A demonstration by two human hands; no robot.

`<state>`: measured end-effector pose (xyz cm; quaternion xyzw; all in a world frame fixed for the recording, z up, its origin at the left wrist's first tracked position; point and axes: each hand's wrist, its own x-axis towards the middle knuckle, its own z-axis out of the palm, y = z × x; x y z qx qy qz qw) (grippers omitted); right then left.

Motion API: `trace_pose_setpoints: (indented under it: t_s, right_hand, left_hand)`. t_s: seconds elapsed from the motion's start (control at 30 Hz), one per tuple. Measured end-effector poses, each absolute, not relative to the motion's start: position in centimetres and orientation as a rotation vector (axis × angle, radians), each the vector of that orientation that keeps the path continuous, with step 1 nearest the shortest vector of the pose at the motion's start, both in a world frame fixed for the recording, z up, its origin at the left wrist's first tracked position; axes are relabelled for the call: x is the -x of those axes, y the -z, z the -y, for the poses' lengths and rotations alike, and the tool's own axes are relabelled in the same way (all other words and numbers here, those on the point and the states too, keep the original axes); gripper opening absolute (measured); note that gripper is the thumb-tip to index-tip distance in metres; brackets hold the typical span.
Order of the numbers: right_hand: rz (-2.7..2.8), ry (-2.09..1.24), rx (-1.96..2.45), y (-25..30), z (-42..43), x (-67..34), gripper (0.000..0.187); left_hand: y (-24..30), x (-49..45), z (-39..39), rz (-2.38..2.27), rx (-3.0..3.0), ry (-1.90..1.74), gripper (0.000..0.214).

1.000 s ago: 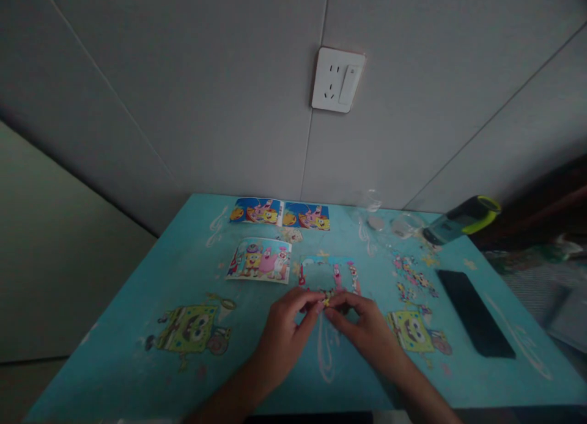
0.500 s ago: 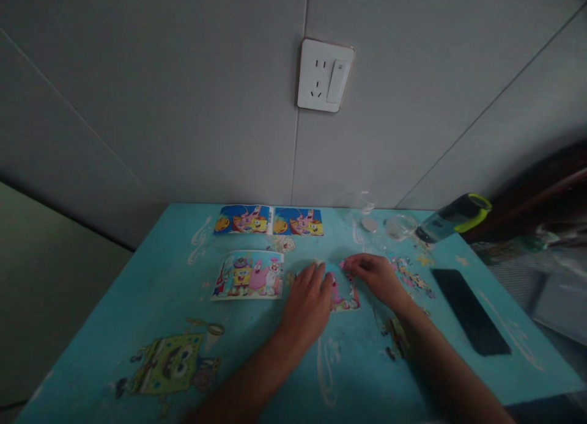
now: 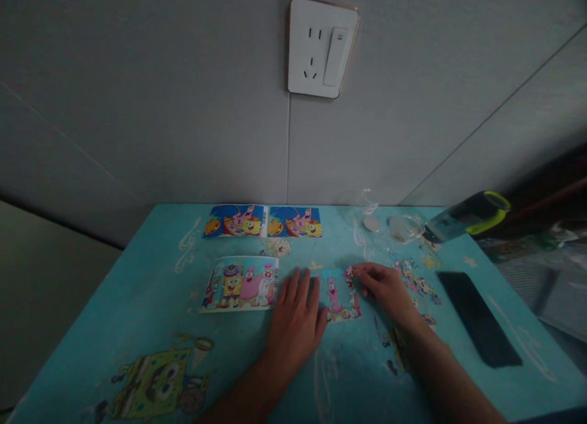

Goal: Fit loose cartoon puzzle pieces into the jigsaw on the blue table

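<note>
A small cartoon jigsaw puzzle [image 3: 339,297] lies partly put together on the turquoise table [image 3: 137,302]. My left hand [image 3: 296,321] rests flat on the table against the puzzle's left edge, fingers spread. At the puzzle's upper right corner my right hand [image 3: 384,286] presses its fingertips on a piece; whether it pinches that piece is unclear. Loose puzzle pieces [image 3: 415,281] lie scattered just right of that hand.
A finished picture card [image 3: 239,285] lies left of my left hand, and two blue cards [image 3: 262,221] sit by the wall. A black phone [image 3: 477,318], a dark bottle with a yellow-green cap [image 3: 468,216] and clear plastic [image 3: 398,228] are at the right. A wall socket [image 3: 321,47] hangs above.
Both hands moved from the table's near middle forward onto the puzzle. The left hand went flat beside it; the right hand reached to its upper right corner. The view shifted closer.
</note>
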<state>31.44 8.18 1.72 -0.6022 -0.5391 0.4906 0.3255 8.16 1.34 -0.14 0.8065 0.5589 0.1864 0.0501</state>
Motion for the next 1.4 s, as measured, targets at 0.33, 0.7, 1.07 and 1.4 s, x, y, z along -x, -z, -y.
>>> trace_pose_setpoints:
  t_s: [0.33, 0.7, 1.07, 1.4]
  right_hand:
    - [1.414, -1.273, 1.533, -1.4, -8.0, -31.0, 0.038]
    - [1.599, -1.304, 1.444, -1.0, -7.7, -31.1, 0.034]
    - [1.665, -1.267, 1.375, -1.1, -7.7, -30.7, 0.034]
    - [1.665, -1.191, 1.340, -1.0, -7.6, -30.5, 0.040]
  left_hand:
    - [0.5, -7.8, -1.4, -1.709, -2.488, -0.508, 0.052]
    - [0.3, -7.1, -1.5, -1.640, -2.489, -0.539, 0.053]
    - [0.2, -7.6, -1.4, -1.627, -2.450, -0.661, 0.051]
    - [-0.6, -8.1, -0.6, -1.365, -2.567, -0.665, 0.046]
